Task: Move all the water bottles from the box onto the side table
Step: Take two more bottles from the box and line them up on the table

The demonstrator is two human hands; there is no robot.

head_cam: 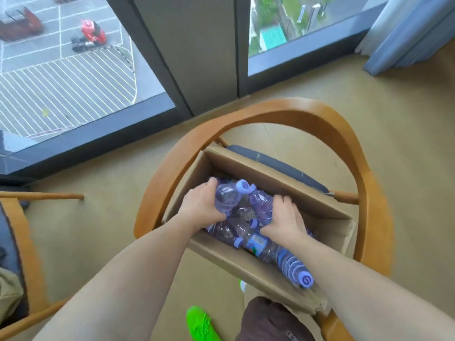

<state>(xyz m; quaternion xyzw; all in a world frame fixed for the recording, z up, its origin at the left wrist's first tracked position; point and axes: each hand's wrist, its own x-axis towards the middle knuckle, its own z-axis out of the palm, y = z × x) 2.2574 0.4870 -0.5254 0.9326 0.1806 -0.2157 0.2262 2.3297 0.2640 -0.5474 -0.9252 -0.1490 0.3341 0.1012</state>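
Note:
An open cardboard box (275,185) sits on the seat of a wooden armchair and holds several clear purple water bottles with lilac caps. My left hand (200,205) grips a bottle (227,196) at the box's left side, its cap pointing up and right. My right hand (283,221) curls over another bottle (262,209) in the middle of the pile. A labelled bottle (278,254) lies along the near wall with its cap toward me. No side table is in view.
The wooden armchair (344,134) curves its backrest around the box. A second chair (22,242) stands at the left edge. Floor-to-ceiling windows (73,70) lie ahead, a blue curtain (413,28) at upper right. My green shoe (200,323) is on the beige floor.

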